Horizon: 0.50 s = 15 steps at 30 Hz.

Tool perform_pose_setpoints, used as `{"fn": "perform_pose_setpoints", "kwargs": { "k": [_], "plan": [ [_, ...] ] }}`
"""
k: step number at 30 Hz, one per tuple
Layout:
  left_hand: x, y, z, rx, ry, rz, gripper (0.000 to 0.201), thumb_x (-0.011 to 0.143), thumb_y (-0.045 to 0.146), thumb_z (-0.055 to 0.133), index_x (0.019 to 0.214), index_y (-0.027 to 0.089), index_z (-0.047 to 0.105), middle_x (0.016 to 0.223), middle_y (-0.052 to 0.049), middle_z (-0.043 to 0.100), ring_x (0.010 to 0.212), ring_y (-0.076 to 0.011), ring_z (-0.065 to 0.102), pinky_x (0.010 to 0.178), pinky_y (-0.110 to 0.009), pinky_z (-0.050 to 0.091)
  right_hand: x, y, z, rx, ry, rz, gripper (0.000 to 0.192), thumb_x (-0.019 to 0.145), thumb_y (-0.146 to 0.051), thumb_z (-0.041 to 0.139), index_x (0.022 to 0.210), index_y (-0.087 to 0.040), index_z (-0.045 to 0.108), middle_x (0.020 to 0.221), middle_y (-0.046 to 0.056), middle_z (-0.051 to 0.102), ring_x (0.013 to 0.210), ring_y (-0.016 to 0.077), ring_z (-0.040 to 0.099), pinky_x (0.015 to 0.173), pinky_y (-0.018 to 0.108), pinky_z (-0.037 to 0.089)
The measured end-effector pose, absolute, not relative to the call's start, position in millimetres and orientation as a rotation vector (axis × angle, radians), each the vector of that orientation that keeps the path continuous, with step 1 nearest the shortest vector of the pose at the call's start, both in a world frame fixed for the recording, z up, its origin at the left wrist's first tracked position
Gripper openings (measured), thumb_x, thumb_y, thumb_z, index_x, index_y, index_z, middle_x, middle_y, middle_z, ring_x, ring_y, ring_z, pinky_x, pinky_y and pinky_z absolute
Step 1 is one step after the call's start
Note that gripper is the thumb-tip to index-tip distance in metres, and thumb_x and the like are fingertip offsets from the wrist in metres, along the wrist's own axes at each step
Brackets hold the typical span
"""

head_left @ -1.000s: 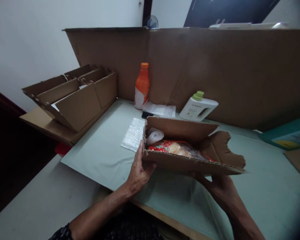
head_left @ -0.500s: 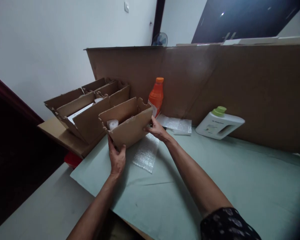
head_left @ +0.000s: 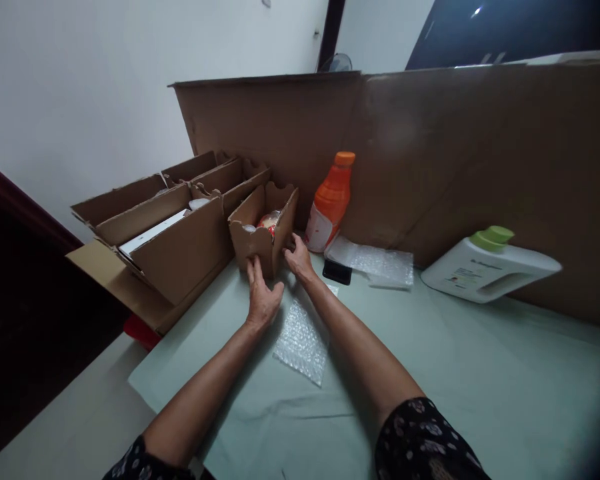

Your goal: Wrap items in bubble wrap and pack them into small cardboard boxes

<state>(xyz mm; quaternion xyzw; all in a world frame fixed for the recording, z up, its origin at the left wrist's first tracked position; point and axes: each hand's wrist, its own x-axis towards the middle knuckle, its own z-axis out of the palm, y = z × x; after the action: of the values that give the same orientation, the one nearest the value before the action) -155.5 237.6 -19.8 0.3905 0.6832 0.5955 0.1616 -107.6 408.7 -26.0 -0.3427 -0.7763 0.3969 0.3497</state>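
Both forearms stretch out across the pale green mat (head_left: 430,373), passing either side of a sheet of bubble wrap (head_left: 303,340) that lies flat between them. The left hand (head_left: 261,297) is spread, fingers pointing forward, its fingertips against the near end of the small cardboard box (head_left: 263,230). The right hand (head_left: 297,259) rests loosely open at the box's right lower corner, touching it. Half a second ago the box was tilted up off the mat in both hands; now it stands upright on the mat, pushed in just beside the row of larger open boxes (head_left: 165,230). An orange bottle (head_left: 330,203) stands just right of it, against the cardboard screen (head_left: 455,147).
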Motion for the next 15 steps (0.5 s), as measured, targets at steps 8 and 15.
{"fn": "perform_pose_setpoints", "kwargs": {
  "k": [8, 15],
  "plan": [
    [-190.2, 270.1, -32.9, 1.147, 1.933, 1.732, 0.097, 0.071, 0.009, 0.069, 0.158, 0.017, 0.026, 0.169, -0.017, 0.016, 0.158, -0.0327, 0.015, 0.129, -0.044, 0.016, -124.3, 401.5, -35.8, -0.953, -2.019, 0.995, 0.074, 0.078, -0.016, 0.053, 0.151, -0.012, 0.038, 0.148, 0.015, 0.056, 0.132, 0.0239, 0.057, 0.113, 0.041, 0.046],
    [-207.4, 265.6, -60.6, 1.077, 1.780, 1.780, 0.096, 0.073, 0.011, 0.070, 0.158, 0.021, 0.026, 0.166, -0.016, 0.027, 0.155, -0.0317, 0.024, 0.126, -0.046, 0.027, -103.2, 371.7, -25.6, -0.981, -2.272, 0.800, 0.061, 0.083, -0.021, 0.058, 0.144, -0.016, 0.052, 0.147, 0.014, 0.057, 0.133, 0.0262, 0.055, 0.111, 0.043, 0.045]
  ]
}}
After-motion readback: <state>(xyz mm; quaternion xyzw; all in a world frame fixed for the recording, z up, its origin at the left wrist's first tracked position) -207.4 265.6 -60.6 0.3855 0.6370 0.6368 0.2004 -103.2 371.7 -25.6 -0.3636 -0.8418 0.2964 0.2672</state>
